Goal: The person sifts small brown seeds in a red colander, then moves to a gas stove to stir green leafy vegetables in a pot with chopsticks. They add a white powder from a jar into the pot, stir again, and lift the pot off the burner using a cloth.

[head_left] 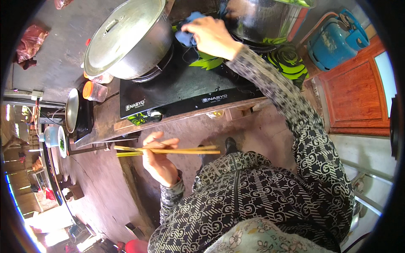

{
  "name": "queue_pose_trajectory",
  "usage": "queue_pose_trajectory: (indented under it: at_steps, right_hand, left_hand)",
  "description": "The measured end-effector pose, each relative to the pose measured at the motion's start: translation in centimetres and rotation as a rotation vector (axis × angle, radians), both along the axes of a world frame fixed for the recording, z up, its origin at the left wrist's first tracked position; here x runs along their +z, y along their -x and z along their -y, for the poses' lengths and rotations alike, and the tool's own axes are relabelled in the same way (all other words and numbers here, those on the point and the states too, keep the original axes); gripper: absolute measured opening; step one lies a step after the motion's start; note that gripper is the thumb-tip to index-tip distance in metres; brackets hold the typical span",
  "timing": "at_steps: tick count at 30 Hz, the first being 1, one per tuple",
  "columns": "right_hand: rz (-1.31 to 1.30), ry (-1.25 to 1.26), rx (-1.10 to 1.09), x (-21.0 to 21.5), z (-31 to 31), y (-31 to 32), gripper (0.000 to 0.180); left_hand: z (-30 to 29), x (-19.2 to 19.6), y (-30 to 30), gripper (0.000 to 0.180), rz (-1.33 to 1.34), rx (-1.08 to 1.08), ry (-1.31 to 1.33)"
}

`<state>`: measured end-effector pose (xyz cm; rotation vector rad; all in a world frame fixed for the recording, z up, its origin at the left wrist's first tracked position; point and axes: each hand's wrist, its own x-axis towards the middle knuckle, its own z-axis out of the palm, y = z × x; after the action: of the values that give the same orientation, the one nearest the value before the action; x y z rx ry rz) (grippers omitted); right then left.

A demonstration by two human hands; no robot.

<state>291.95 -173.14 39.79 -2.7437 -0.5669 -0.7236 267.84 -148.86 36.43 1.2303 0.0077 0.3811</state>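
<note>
In my left hand (160, 162) I grip a pair of yellowish chopsticks (185, 150), held level in front of the counter edge. My right hand (211, 37) reaches over the black glass gas stove (168, 92) and has its fingers on a blue cloth (186, 31), between the two pots. To the left of the cloth stands a large lidded aluminium pot (143, 50) on one burner. A big shiny pot (253, 25) sits on the other burner, right behind my right forearm, with something green at its rim.
A blue gas cylinder (337, 40) stands at the far right, near a reddish wooden door (358, 88). Left of the stove are an orange-lidded jar (95, 91) and a frying pan (72, 110). A white plate with greens (62, 142) lies further left.
</note>
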Motion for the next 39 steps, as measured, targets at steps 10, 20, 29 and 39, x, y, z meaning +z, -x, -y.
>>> queue_pose_trajectory:
  at_steps: [10, 20, 29, 39]
  right_hand:
    - [-0.235, 0.182, -0.026, -5.8, 0.9, -2.8, 0.047]
    - [-0.095, 0.021, 0.121, -2.4, 18.8, 14.6, 0.044]
    - [-0.065, -0.176, -0.575, 1.9, 24.3, 21.2, 0.040]
    - [0.000, -0.205, -0.160, -6.9, 8.0, 10.8, 0.039]
  left_hand:
    - [2.2, -0.3, 1.6, 0.045, -0.098, -0.054, -0.027]
    - [3.5, -1.1, -0.5, 0.046, -0.154, -0.269, 0.011]
    - [1.2, -2.1, 0.3, 0.043, -0.273, -0.237, 0.053]
    - [1.1, -1.8, -0.4, 0.041, -0.170, -0.318, 0.063]
